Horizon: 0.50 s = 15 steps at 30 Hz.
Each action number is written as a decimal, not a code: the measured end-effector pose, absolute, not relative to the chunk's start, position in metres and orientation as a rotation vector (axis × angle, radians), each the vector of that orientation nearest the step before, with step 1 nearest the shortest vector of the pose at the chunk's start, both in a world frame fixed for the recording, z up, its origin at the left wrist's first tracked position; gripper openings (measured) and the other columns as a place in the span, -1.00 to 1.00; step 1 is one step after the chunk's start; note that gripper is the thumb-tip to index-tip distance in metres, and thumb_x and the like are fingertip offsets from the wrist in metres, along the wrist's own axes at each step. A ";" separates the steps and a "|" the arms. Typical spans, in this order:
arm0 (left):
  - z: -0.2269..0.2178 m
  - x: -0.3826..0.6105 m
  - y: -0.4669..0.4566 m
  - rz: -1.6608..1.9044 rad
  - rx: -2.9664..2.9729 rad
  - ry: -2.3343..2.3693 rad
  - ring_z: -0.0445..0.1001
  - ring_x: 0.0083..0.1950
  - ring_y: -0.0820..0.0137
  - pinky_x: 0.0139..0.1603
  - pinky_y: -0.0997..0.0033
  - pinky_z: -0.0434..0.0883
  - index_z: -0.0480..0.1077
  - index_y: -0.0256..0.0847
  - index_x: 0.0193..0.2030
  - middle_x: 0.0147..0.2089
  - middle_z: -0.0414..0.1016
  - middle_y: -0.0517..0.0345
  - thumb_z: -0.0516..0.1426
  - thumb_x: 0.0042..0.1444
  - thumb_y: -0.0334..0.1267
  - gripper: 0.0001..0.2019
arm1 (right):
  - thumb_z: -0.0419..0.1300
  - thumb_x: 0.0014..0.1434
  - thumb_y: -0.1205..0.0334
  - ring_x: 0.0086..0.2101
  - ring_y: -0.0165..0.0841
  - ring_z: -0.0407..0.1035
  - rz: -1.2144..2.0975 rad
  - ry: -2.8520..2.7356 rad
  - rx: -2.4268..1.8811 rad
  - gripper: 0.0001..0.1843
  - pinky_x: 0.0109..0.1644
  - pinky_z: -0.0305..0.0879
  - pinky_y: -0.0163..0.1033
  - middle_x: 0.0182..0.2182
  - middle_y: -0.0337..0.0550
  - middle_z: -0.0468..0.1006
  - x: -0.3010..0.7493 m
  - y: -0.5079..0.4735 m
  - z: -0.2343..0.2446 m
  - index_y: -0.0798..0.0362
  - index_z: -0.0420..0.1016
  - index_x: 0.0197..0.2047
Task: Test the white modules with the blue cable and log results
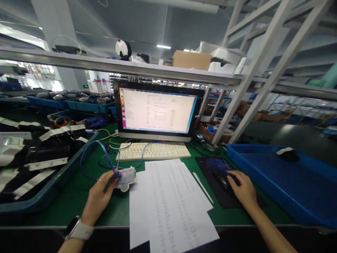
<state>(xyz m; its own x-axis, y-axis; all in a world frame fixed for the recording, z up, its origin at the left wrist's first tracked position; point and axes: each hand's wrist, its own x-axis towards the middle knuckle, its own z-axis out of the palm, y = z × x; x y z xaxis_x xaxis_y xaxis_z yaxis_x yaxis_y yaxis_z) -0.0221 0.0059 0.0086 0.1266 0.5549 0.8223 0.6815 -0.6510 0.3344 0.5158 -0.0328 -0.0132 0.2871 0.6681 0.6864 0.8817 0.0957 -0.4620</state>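
My left hand (pixel 101 191), with a watch on its wrist, pinches the plug end of a blue cable (pixel 104 149) where it meets a small white electronic module (pixel 126 178). A reddish light glows on the module beside my fingertips. The cable loops back over the green tabletop toward the keyboard (pixel 155 151). On the right, my right hand (pixel 243 188) rests closed over a black computer mouse (pixel 222 179), which lies on a dark mouse pad (pixel 207 174). Printed paper sheets (pixel 171 203) spread between my hands, with a white pen (pixel 202 188) along their right edge.
A lit monitor (pixel 158 109) stands behind the keyboard under a shelf (pixel 147 70). To the left, a blue bin (pixel 39 202) holds several black and white parts. A blue tray (pixel 276 182) with one dark part stands at right, near slanted metal posts (pixel 237 80).
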 end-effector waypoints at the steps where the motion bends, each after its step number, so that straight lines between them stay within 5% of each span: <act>1: 0.007 -0.022 0.006 -1.546 -2.251 -1.227 0.49 -0.04 0.30 0.03 0.32 0.43 0.34 -0.17 0.01 -0.04 0.50 0.03 0.06 0.19 -0.17 -0.72 | 0.02 0.06 -0.15 -0.14 -0.10 0.36 -0.324 -1.508 -1.648 -0.57 -0.05 0.30 0.06 -0.21 -0.03 0.51 0.522 -0.033 -0.021 0.00 0.48 -0.26; 6: 0.006 -0.020 0.007 -1.526 -2.225 -1.181 0.50 -0.05 0.33 0.00 0.36 0.45 0.32 -0.15 0.03 -0.05 0.50 0.06 0.04 0.21 -0.20 -0.73 | -0.02 0.11 -0.17 -0.03 -0.11 0.35 -0.378 -1.592 -1.702 -0.49 0.01 0.34 0.05 -0.05 -0.03 0.45 0.527 -0.025 -0.046 -0.02 0.44 -0.05; 15: 0.006 -0.019 0.004 -1.550 -2.219 -1.172 0.50 -0.03 0.32 -0.01 0.35 0.47 0.31 -0.09 0.06 -0.03 0.49 0.07 0.05 0.20 -0.24 -0.72 | 0.00 0.03 -0.19 -0.06 -0.15 0.41 -0.154 -1.671 -1.848 -0.43 -0.14 0.46 -0.08 0.10 -0.15 0.38 0.521 -0.022 -0.047 -0.15 0.43 0.04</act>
<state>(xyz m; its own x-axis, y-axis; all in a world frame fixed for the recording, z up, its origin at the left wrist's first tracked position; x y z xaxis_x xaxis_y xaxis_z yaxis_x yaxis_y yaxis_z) -0.0193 0.0039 0.0064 0.1394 0.4922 0.8592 0.6927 -0.6686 0.2706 0.5210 -0.0223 -0.0471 0.1874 0.8544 0.4847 0.9284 0.0071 -0.3715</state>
